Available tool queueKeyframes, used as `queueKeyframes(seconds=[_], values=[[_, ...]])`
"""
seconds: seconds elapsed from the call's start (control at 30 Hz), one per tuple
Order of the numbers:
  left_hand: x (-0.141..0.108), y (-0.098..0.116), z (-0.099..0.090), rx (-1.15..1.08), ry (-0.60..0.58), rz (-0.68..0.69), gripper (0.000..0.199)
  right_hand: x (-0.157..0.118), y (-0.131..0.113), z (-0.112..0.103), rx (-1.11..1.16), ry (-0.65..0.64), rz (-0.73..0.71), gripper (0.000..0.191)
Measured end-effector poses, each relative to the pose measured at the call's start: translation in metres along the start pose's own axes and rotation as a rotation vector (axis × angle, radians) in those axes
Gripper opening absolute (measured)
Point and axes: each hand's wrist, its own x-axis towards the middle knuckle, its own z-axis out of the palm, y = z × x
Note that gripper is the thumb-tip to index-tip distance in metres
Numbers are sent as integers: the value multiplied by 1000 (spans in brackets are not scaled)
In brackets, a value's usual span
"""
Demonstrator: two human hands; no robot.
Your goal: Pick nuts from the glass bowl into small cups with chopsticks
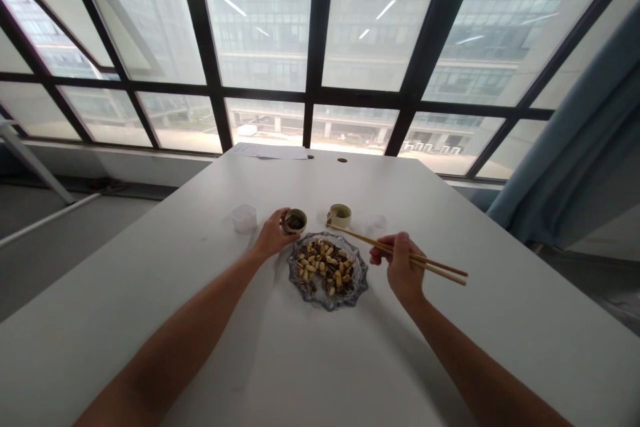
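My left hand (275,233) is wrapped round the side of a small cup (294,221) with dark contents, at the upper left of a glass plate. My right hand (403,265) grips a pair of wooden chopsticks (425,260), their tips pointing left beside a second small cup (341,215), pale green inside. Whether the tips touch that cup or hold anything is too small to tell. Between my hands, the scalloped glass plate (359,285) bears peanuts (320,263) mixed with dark seeds.
A clear plastic container (244,219) stands left of my left hand on the white table (295,360). Something transparent (376,221) lies right of the second cup. Papers (270,151) are at the far edge, before the windows. A blue curtain (565,147) hangs at right.
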Motion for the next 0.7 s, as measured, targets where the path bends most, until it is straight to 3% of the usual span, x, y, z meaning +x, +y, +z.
queueKeyframes(seconds=[0.17, 0.33, 0.4, 0.57, 0.7], values=[[-2, 0, 3, -13, -3, 97, 74, 10, -6, 29, -175, -237, -228, 51], [-3, 7, 2, -3, -20, 92, 70, 29, 6, 66, -300, -499, -156, 48], [-4, 9, 1, -6, -24, 79, 70, 34, 5, 72, -280, -493, -101, 48], [-4, 8, 0, -29, -33, 25, 75, 39, -27, 52, -148, -345, 50, 60], [-4, 9, 0, -24, -22, -5, 77, 27, -55, 28, -272, -624, 258, 60]])
